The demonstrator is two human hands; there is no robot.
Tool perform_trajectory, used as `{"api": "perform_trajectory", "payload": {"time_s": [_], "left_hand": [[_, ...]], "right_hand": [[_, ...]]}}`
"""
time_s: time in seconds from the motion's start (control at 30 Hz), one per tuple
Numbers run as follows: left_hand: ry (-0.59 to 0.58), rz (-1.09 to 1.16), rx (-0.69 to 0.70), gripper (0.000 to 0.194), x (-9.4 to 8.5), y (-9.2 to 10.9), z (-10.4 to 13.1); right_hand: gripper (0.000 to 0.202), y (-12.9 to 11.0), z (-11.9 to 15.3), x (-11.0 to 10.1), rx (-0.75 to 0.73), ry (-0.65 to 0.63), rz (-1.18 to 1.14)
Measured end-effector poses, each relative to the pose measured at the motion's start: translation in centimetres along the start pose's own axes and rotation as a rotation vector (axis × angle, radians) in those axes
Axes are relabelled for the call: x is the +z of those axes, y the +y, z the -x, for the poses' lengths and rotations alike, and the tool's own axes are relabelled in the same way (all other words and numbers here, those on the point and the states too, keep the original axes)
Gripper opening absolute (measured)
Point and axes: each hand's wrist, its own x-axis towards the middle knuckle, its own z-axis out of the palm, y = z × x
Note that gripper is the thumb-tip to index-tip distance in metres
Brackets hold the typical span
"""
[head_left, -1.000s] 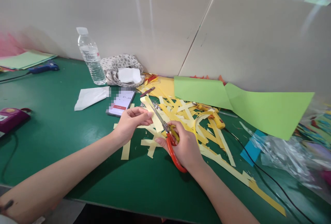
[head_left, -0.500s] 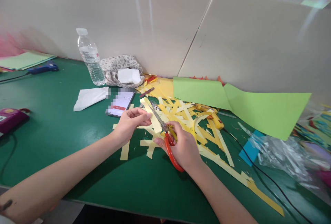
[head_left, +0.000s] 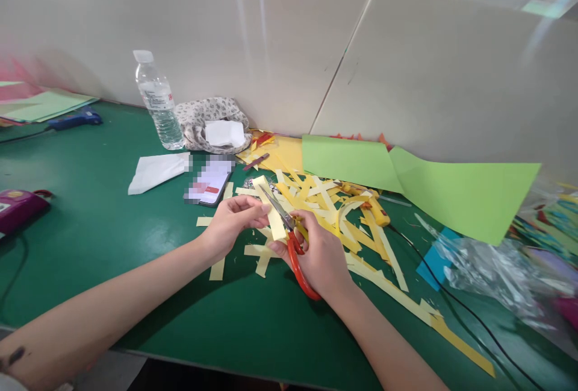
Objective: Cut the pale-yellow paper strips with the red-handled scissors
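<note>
Between thumb and fingers, my left hand [head_left: 238,221] pinches a pale yellow paper strip [head_left: 273,220], which is held above the table and tilted. My right hand [head_left: 318,252] is closed around the red handles of a pair of scissors [head_left: 297,261]. The scissor blades point up and to the left, lying along the strip's right side; whether they bite into the paper I cannot tell. Beneath and beyond both hands spreads a heap of yellow paper strips [head_left: 356,231], with several paler pieces close to my left hand.
A phone [head_left: 212,181], a white tissue [head_left: 158,172], a water bottle [head_left: 158,102] and a patterned pouch [head_left: 217,108] stand left of the heap. Green paper [head_left: 451,192] lies behind it. A yellow glue gun [head_left: 379,213] trails a black cord rightward, near clear plastic wrapping [head_left: 492,276].
My left hand and the paper strip have shifted slightly right and down, toward the scissors. My right hand stays nearly in place, still holding the scissors.
</note>
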Motion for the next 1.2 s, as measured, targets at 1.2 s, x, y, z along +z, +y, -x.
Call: {"api": "perform_trajectory", "payload": {"time_s": [1.2], "left_hand": [[0.075,-0.039,0.074,0.012,-0.4,0.9,-0.4]], "right_hand": [[0.053,0.0,0.0,-0.3,-0.039,0.022,0.028]]}}
